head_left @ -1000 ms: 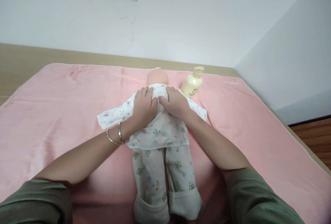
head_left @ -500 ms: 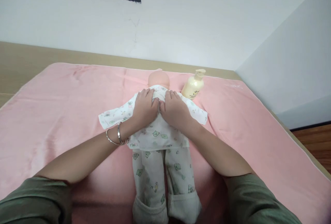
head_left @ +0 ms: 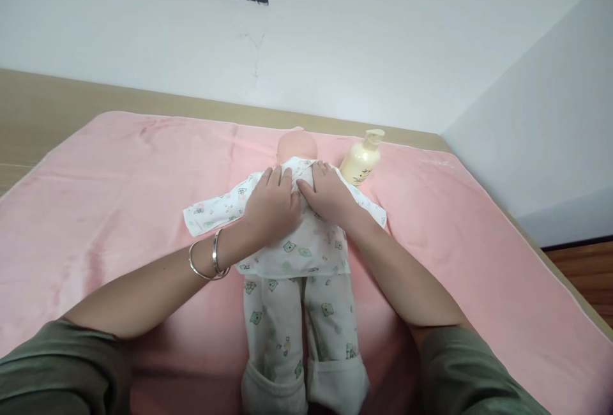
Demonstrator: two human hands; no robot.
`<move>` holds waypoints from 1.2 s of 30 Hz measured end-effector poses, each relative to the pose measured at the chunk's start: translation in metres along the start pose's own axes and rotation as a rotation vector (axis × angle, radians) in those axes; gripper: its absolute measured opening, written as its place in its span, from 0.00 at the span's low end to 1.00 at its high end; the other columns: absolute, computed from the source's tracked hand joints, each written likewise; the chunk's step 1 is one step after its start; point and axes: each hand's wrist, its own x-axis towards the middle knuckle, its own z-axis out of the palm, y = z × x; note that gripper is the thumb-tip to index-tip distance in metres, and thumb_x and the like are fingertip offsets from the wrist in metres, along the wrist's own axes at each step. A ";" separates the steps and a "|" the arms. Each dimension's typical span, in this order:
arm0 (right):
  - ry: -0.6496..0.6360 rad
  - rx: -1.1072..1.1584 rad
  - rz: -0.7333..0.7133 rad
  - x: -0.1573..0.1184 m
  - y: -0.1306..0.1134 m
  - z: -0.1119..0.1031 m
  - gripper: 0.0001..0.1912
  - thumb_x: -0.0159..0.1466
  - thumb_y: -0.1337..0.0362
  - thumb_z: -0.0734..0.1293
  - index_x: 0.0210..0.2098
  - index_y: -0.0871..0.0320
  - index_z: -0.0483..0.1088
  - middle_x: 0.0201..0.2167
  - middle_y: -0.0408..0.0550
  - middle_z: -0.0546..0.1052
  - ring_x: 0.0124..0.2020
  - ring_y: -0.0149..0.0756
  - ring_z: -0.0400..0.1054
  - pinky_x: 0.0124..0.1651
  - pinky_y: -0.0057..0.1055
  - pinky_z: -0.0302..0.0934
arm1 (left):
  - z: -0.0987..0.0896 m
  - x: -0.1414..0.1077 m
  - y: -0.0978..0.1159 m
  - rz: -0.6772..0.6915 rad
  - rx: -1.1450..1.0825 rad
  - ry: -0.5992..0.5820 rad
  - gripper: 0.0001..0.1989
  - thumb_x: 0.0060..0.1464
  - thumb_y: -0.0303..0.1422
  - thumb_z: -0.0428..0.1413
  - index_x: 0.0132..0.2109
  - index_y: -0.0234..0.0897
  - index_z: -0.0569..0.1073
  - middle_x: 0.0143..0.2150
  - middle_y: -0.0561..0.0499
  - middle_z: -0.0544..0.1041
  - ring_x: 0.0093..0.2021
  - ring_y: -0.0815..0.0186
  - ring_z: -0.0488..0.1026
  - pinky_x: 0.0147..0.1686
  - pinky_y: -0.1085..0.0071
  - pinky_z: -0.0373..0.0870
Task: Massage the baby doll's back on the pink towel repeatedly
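A baby doll (head_left: 297,145) lies stretched out in front of me, its head toward the wall and its face not showing. It wears a white long-sleeved top (head_left: 306,252) with small animal prints and matching trousers (head_left: 275,319) folded up at the cuffs. Flat on the left side of the top rests my left hand (head_left: 272,206), fingers pointing toward the doll's head. My right hand (head_left: 331,193) lies on the upper right of the top near the shoulder, its thumb held apart from the fingers. Neither hand grips anything.
Beneath the doll a pink blanket (head_left: 138,191) covers most of a wooden surface (head_left: 57,92). A cream pump bottle (head_left: 361,159) leans or lies tilted by the doll's right-hand shoulder in view. White walls (head_left: 359,45) stand behind and to the right.
My left hand has slid slightly down the doll's top toward me. The right hand has shifted a little up and right, so the thumbs are farther apart.
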 end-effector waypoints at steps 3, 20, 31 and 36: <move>0.042 -0.056 -0.005 -0.011 -0.012 0.004 0.30 0.71 0.57 0.55 0.61 0.77 0.63 0.61 0.73 0.69 0.63 0.60 0.62 0.67 0.53 0.53 | -0.003 0.016 -0.013 -0.080 -0.016 -0.085 0.16 0.61 0.32 0.42 0.46 0.31 0.72 0.48 0.33 0.75 0.53 0.46 0.71 0.57 0.47 0.66; 0.041 0.083 0.022 0.008 0.008 0.004 0.23 0.71 0.57 0.54 0.53 0.69 0.69 0.52 0.64 0.76 0.55 0.51 0.68 0.62 0.44 0.59 | 0.005 -0.010 0.008 0.021 0.049 0.014 0.26 0.63 0.30 0.39 0.64 0.19 0.60 0.67 0.27 0.63 0.71 0.44 0.56 0.68 0.43 0.56; 0.156 -0.158 -0.067 -0.042 -0.033 0.013 0.31 0.72 0.62 0.52 0.67 0.80 0.55 0.65 0.75 0.64 0.69 0.60 0.56 0.71 0.51 0.50 | 0.002 0.028 -0.028 -0.242 -0.206 -0.032 0.19 0.60 0.33 0.41 0.48 0.34 0.73 0.49 0.38 0.78 0.51 0.51 0.73 0.55 0.52 0.70; 0.112 0.018 -0.046 -0.013 -0.009 0.010 0.23 0.71 0.62 0.53 0.56 0.71 0.68 0.55 0.67 0.74 0.60 0.53 0.65 0.66 0.48 0.58 | 0.001 0.014 -0.013 -0.115 -0.023 -0.023 0.18 0.62 0.32 0.40 0.48 0.31 0.72 0.46 0.35 0.76 0.48 0.48 0.72 0.53 0.49 0.69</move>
